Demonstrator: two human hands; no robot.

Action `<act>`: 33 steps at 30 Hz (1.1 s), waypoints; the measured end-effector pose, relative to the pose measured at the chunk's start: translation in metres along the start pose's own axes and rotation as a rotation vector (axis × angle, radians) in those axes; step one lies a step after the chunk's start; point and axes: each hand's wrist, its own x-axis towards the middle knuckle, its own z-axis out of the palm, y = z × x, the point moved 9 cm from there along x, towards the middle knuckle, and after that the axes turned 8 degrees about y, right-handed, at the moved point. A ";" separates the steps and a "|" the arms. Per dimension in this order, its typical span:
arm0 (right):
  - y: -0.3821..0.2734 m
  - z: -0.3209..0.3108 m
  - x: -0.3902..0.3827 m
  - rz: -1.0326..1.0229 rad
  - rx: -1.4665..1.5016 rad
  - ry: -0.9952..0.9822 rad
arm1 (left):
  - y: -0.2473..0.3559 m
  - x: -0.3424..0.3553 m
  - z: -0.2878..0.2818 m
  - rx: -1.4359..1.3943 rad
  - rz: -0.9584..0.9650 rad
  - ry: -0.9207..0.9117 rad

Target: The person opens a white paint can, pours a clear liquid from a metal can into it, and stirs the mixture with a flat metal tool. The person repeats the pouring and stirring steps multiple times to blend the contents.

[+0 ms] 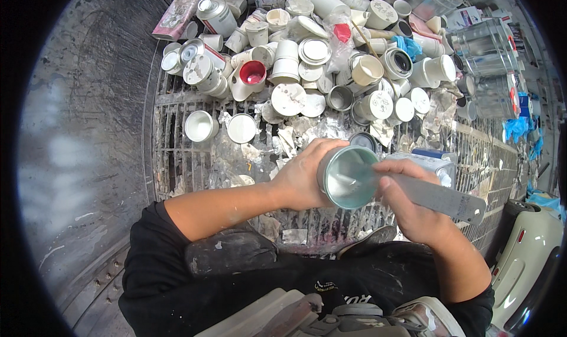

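Observation:
My left hand (pixel 298 177) is wrapped around the side of a cup (pixel 348 189) with a pale green rim and whitish contents, held upright over the grate. My right hand (pixel 413 219) grips a flat grey stirring paddle (pixel 449 201), its lower part reaching into the cup at the right side. Just behind the cup sit a dark round container (pixel 363 139) and a pale container with a blue top (pixel 431 163), partly hidden by the cup and my right hand.
Many used white pots (pixel 286 59) and lids, a red-lined cup (pixel 253 72) and crumpled paper crowd the metal grating (pixel 171 160). A scuffed metal wall (pixel 88 130) rises at left. Large metal tins (pixel 481 47), blue plastic (pixel 517 129) and a cream vehicle panel (pixel 525 254) line the right.

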 end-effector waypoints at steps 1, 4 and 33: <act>0.002 -0.005 0.001 0.029 -0.016 0.038 | -0.001 0.000 0.000 0.007 -0.003 -0.004; -0.016 0.003 0.000 -0.152 -0.163 -0.057 | -0.001 0.000 0.000 -0.001 -0.005 -0.006; -0.013 -0.002 0.000 -0.066 -0.133 -0.009 | 0.002 -0.001 -0.002 0.024 0.048 0.017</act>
